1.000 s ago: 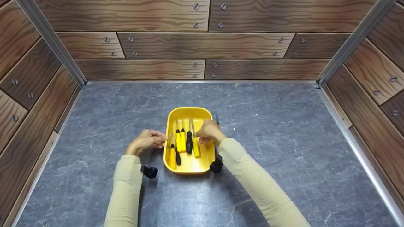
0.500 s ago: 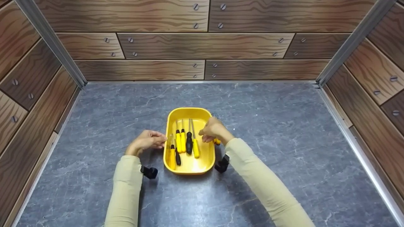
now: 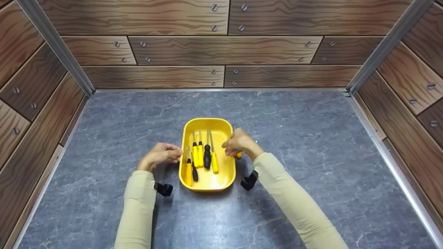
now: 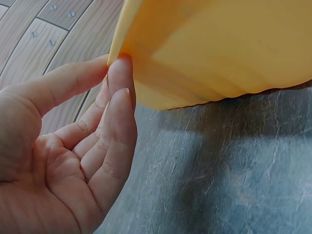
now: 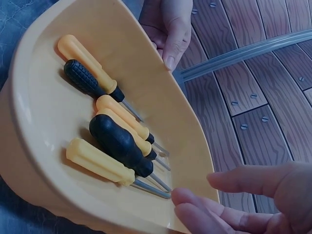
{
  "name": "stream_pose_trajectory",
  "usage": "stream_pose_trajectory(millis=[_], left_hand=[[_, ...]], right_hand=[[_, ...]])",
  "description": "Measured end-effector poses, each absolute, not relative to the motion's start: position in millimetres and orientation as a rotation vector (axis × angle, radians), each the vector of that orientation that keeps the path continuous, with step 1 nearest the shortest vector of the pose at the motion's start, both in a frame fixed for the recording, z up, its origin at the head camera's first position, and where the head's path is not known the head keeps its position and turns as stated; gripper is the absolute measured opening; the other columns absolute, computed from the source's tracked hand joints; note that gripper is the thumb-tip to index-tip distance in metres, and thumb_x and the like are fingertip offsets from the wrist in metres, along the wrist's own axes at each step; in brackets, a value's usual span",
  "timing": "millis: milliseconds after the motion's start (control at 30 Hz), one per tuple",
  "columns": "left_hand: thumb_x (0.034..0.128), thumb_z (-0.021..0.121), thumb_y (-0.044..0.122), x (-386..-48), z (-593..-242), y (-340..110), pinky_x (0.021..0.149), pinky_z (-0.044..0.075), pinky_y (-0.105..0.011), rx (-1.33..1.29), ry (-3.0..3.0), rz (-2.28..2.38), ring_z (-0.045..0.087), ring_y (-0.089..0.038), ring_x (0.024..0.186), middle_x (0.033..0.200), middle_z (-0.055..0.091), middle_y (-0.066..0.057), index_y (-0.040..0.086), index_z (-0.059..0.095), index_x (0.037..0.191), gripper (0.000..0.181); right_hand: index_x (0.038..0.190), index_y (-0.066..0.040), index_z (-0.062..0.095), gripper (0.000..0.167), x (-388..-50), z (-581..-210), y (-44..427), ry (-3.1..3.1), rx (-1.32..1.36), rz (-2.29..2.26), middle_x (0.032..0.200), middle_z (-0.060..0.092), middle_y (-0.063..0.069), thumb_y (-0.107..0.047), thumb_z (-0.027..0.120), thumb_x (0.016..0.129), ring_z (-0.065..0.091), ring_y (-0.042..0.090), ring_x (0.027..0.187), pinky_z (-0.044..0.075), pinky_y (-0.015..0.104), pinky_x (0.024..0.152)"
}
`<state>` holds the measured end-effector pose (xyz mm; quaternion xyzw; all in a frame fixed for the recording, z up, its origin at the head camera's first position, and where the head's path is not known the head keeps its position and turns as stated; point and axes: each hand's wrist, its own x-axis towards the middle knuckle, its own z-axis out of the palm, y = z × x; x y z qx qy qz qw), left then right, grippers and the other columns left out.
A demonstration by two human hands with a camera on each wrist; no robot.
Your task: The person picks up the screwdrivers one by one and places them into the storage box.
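My left hand (image 3: 161, 156) pinches the left rim of a yellow plastic tray (image 3: 207, 119) between thumb and fingers, as the left wrist view shows closely. Several screwdrivers lie in the tray, shafts pointing away from me. Rightmost is a yellow-handled screwdriver (image 3: 215, 163), beside a thick black-handled screwdriver (image 3: 207, 158). Left of these lie more yellow ones, and a small black-handled screwdriver (image 3: 195, 173) sits near the front left. My right hand (image 3: 238, 142) hovers over the tray's right rim with thumb and fingers apart, holding nothing; in the right wrist view they are near the shaft tips.
Outside the tray's right wall lies a tool with a yellow-orange handle (image 3: 238, 155), mostly hidden under my right hand. The tray stands on a grey marbled tabletop (image 3: 311, 166). Wood-patterned walls (image 3: 221, 50) close in the back and both sides.
My right hand has let go of the rightmost yellow screwdriver and drawn back to the right, over the rim. The left hand and the tray have stayed put.
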<state>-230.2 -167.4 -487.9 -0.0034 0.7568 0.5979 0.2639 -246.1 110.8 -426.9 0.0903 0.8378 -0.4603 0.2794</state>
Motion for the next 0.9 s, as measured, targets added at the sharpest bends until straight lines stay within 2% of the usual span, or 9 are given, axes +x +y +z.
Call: stream_pose_trajectory(millis=[233, 400, 533, 633, 767, 900], left_hand=[[0.0914, 0.063, 0.012, -230, -487, -166, 0.069, 0.059, -0.018, -0.013, 2.048, 1.613, 0.063, -0.003, 0.066, 0.07, 0.066, 0.008, -0.015, 0.057, 0.119, 0.04], [0.0916, 0.063, 0.011, -230, -487, -166, 0.068, 0.059, -0.017, -0.013, 2.051, 1.617, 0.063, -0.003, 0.066, 0.069, 0.066, 0.008, -0.016, 0.057, 0.119, 0.039], [0.092, 0.062, 0.011, -230, -487, -166, 0.068, 0.059, -0.017, -0.005, 2.052, 1.617, 0.063, -0.003, 0.066, 0.07, 0.066, 0.008, -0.016, 0.057, 0.119, 0.039], [0.0923, 0.062, 0.012, -230, -488, -166, 0.07, 0.059, -0.018, -0.005, 2.055, 1.611, 0.063, -0.003, 0.067, 0.071, 0.066, 0.007, -0.015, 0.057, 0.119, 0.038], [0.0922, 0.062, 0.012, -231, -489, -166, 0.072, 0.06, -0.02, -0.027, 2.067, 1.596, 0.064, -0.004, 0.067, 0.072, 0.067, 0.006, -0.013, 0.059, 0.118, 0.036], [0.0921, 0.062, 0.012, -231, -489, -166, 0.073, 0.061, -0.021, -0.035, 2.071, 1.594, 0.064, -0.005, 0.068, 0.072, 0.067, 0.006, -0.012, 0.06, 0.116, 0.034]], right_hand=[[0.105, 0.012, 0.066, 0.022, -248, -427, 117, 2.193, 0.253, -1.278, 0.054, 0.063, 0.004, 0.0, 0.065, 0.086, 0.061, 0.009, 0.045, 0.059, 0.023, 0.053], [0.11, 0.014, 0.064, 0.027, -248, -426, 121, 2.19, 0.248, -1.264, 0.053, 0.063, 0.003, -0.002, 0.064, 0.088, 0.061, 0.009, 0.045, 0.061, 0.026, 0.06], [0.11, 0.015, 0.062, 0.029, -248, -425, 125, 2.194, 0.243, -1.265, 0.052, 0.063, 0.002, -0.003, 0.064, 0.088, 0.061, 0.008, 0.045, 0.062, 0.03, 0.066], [0.105, 0.014, 0.063, 0.024, -249, -426, 128, 2.196, 0.253, -1.278, 0.052, 0.063, 0.002, -0.003, 0.064, 0.088, 0.061, 0.008, 0.044, 0.062, 0.03, 0.065], [0.102, 0.014, 0.064, 0.022, -249, -428, 133, 2.191, 0.256, -1.313, 0.051, 0.062, 0.001, -0.002, 0.063, 0.088, 0.061, 0.007, 0.043, 0.059, 0.023, 0.053], [0.098, 0.013, 0.064, 0.018, -249, -429, 138, 2.177, 0.251, -1.343, 0.05, 0.062, 0.001, -0.002, 0.062, 0.088, 0.062, 0.008, 0.044, 0.056, 0.019, 0.047]])
